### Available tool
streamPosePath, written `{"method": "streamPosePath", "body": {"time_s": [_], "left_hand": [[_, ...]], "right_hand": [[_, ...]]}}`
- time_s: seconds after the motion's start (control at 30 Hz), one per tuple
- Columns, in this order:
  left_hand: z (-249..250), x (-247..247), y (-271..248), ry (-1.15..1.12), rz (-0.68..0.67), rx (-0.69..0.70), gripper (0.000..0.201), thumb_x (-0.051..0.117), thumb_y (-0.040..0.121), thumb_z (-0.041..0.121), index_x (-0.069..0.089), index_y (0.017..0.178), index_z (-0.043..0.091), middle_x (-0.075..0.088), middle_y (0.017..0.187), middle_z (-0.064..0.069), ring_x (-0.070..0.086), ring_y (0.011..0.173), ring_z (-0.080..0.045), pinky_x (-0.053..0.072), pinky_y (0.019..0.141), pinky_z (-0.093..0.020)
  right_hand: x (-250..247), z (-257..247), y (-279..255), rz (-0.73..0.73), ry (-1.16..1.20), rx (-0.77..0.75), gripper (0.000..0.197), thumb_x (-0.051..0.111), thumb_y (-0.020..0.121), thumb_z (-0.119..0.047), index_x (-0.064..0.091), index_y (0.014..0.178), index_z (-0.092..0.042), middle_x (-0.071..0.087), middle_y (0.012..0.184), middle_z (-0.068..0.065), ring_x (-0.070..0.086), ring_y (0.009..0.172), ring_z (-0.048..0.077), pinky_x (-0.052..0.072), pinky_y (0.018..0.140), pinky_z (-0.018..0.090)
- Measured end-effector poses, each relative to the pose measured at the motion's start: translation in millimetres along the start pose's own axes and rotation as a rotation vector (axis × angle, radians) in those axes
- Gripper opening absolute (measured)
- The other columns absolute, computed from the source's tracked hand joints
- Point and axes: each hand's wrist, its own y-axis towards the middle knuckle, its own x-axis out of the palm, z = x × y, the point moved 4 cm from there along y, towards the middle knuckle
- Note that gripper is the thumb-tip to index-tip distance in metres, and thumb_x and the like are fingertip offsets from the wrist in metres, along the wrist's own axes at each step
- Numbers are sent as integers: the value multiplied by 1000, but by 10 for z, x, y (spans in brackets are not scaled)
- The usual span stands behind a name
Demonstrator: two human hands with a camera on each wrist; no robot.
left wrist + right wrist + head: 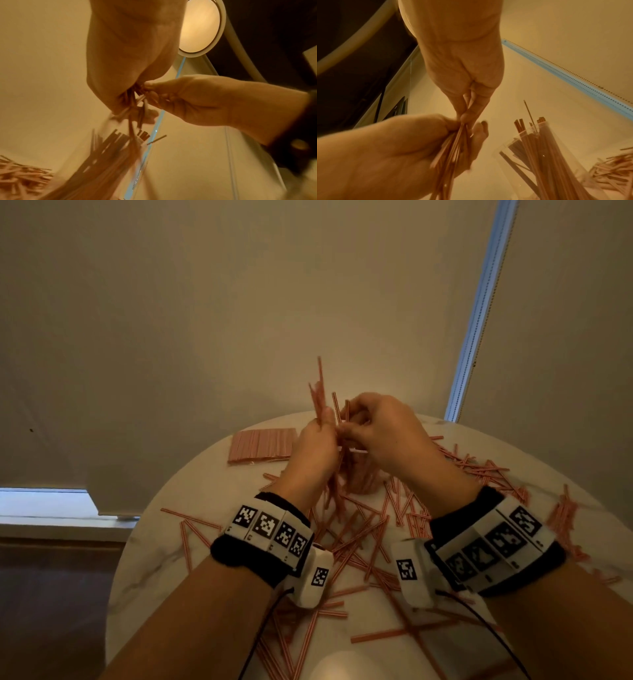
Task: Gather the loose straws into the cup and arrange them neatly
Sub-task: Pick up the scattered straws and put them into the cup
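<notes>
Both hands are raised over a round table, close together. My left hand (322, 426) grips a bundle of red-and-white striped straws (318, 398) that stick up past its fingers. My right hand (346, 428) pinches a few straws (346, 409) right beside that bundle; in the right wrist view its fingertips (467, 113) meet the bundle (452, 155) at my left hand (467, 134). A clear cup (539, 155) with several straws in it stands just below the hands, blurred in the left wrist view (120, 155). Many loose straws (370, 529) lie scattered on the table.
The white marble table (164, 542) has a neat flat stack of straws (262, 445) at its back left and a loose heap (561, 518) near its right edge. A blind with a bead chain (476, 313) hangs behind. A round lamp (200, 27) glows above.
</notes>
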Motion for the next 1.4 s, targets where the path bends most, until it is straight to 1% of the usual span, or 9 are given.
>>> {"method": "streamPosePath", "body": {"time_s": [0.2, 0.43, 0.63, 0.77, 1.0, 1.1, 1.2, 1.3, 1.4], "left_hand": [[48, -85, 175, -196, 197, -37, 61, 27, 101, 66, 61, 106, 16, 54, 60, 3, 46, 39, -7, 37, 39, -23], [197, -174, 311, -556, 137, 64, 44, 52, 96, 62, 45, 78, 22, 32, 56, 9, 23, 44, -6, 22, 36, -22], [151, 25, 281, -535, -49, 48, 35, 54, 103, 44, 51, 80, 18, 36, 57, 7, 31, 46, -6, 31, 40, -19], [236, -10, 295, -562, -55, 128, 39, 51, 103, 48, 48, 76, 20, 33, 58, 7, 28, 45, -6, 27, 40, -20], [261, 71, 266, -256, -241, 155, 43, 53, 100, 54, 46, 69, 26, 33, 57, 9, 26, 47, -7, 27, 40, -20], [214, 86, 233, -34, -396, 105, 43, 58, 96, 56, 59, 63, 28, 42, 55, 12, 33, 44, -6, 30, 40, -19], [143, 175, 113, 337, -581, 108, 44, 61, 91, 62, 67, 86, 19, 52, 60, 8, 44, 47, -8, 37, 44, -20], [199, 322, 3, 510, -610, 221, 53, 55, 94, 62, 63, 93, 10, 55, 56, 7, 47, 46, -8, 39, 43, -20], [286, 336, -17, 671, -538, 350, 40, 52, 94, 49, 64, 81, 14, 60, 57, -1, 48, 45, -6, 40, 45, -25]], "right_hand": [[6, -75, 96, -2, -157, -86, 34, 70, 91, -37, 66, 121, -23, 68, 98, -13, 66, 81, 2, 57, 72, 22], [310, 176, -155, -709, -351, 156, 11, 65, 95, -23, 68, 95, -12, 77, 84, -2, 73, 70, 7, 57, 69, 24], [281, 191, 13, -367, -159, 78, 13, 70, 91, -18, 72, 84, -7, 68, 57, -11, 63, 50, -4, 44, 47, 8], [306, 259, -35, -539, -98, 199, 20, 66, 95, -23, 70, 91, -4, 77, 79, 3, 75, 72, 14, 62, 69, 28], [32, 146, 22, -464, -75, 137, 12, 67, 93, -19, 74, 97, -12, 75, 74, -6, 70, 62, 2, 55, 61, 17], [-339, 147, 84, -128, 121, 194, 22, 51, 103, -28, 66, 113, -15, 76, 92, -3, 74, 80, 13, 61, 84, 38], [-721, 98, 87, 249, 164, 79, 44, 40, 102, -53, 51, 133, -24, 64, 123, -5, 64, 108, 13, 53, 97, 42], [-604, 80, 51, 54, 33, 58, 53, 31, 101, -60, 56, 131, -24, 62, 129, -2, 57, 117, 15, 46, 99, 41], [-347, 123, 76, -159, -228, 35, 42, 36, 105, -47, 66, 101, -16, 68, 95, 1, 62, 89, 17, 48, 79, 37]]}}
